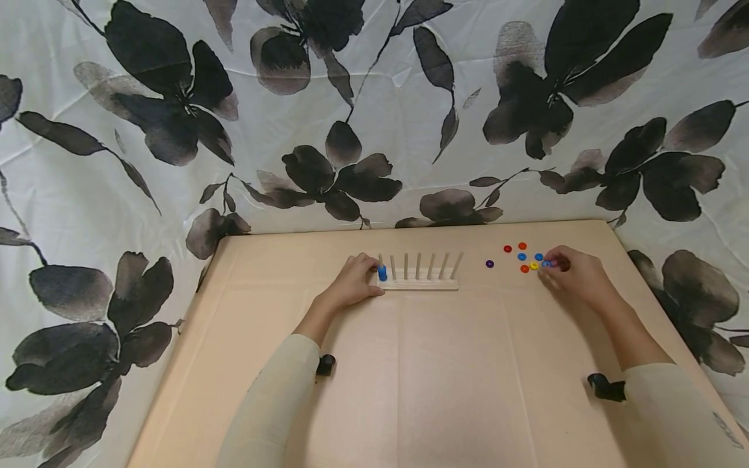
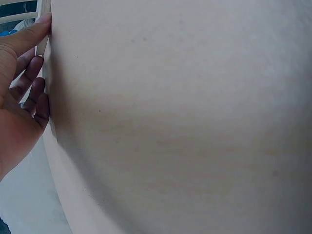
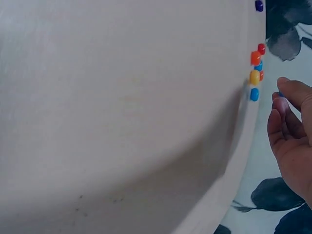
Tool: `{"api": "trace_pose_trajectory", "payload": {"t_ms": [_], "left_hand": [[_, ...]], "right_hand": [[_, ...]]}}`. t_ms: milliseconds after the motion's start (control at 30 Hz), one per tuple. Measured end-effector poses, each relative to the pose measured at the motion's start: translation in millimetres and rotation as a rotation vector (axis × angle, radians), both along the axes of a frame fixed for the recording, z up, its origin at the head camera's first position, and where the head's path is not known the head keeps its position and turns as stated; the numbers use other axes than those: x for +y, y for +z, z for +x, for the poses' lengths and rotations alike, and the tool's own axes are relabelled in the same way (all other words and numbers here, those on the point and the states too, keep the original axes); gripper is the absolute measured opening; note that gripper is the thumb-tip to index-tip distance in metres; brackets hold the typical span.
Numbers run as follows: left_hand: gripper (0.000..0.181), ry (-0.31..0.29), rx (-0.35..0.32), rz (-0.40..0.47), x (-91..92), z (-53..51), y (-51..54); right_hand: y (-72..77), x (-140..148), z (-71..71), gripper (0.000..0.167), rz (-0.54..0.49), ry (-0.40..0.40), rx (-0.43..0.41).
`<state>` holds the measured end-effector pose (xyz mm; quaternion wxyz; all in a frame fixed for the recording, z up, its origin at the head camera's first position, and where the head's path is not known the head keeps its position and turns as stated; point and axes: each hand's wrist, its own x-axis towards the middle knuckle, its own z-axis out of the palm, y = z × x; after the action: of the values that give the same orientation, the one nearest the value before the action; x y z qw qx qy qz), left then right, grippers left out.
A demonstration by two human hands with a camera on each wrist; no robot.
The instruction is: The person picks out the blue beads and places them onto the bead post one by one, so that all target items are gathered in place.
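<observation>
Head view: one wooden peg rack point(image 1: 418, 286), blue beads point(image 1: 383, 273) on its leftmost peg; left hand point(image 1: 354, 281) gripping that end. Right hand point(image 1: 576, 270), well apart, pinching one blue bead point(image 1: 546, 264) beside assorted loose beads point(image 1: 534, 266) on the table point(image 1: 456, 364). Step, as judged: bead pick-up for threading. Next move apparently requires: leftward carry, hole aligned over a peg tip, rack braced.

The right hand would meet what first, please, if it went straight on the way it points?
The right hand and its pinched blue bead would likely meet the loose blue bead first, with the yellow bead close by; depth is unclear, so it might pass above them.
</observation>
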<state>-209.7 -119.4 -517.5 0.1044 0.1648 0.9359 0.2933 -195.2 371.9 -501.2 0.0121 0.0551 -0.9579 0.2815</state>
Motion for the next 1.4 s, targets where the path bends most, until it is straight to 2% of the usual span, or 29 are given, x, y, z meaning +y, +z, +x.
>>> {"api": "trace_pose_trajectory", "payload": {"t_ms": [400,900,1067,1300,1400], "left_hand": [[0.058,0.004,-0.001,0.005,-1.8,1.4,1.7],[0.055,-0.008,0.023,-0.018,-2.7,-0.1,-4.4],[0.057,-0.008,0.016,-0.014,-2.1,0.1,-3.6],[0.058,-0.009,0.016,-0.015,-0.8,-0.5,-1.3],[0.059,-0.009,0.017,-0.017,-0.2,-0.7,-0.4]], "right_hand": [[25.5,-30,0.4,0.022,-0.031,0.059,0.129],[57.3,-66,-3.6,0.019,-0.067,0.125,0.114],[67.0,-79,-6.3,0.017,-0.059,0.177,0.149],[74.7,-100,-15.1,0.015,-0.062,0.235,0.128],[77.0,-109,-19.0,0.014,-0.068,0.264,0.158]]}}
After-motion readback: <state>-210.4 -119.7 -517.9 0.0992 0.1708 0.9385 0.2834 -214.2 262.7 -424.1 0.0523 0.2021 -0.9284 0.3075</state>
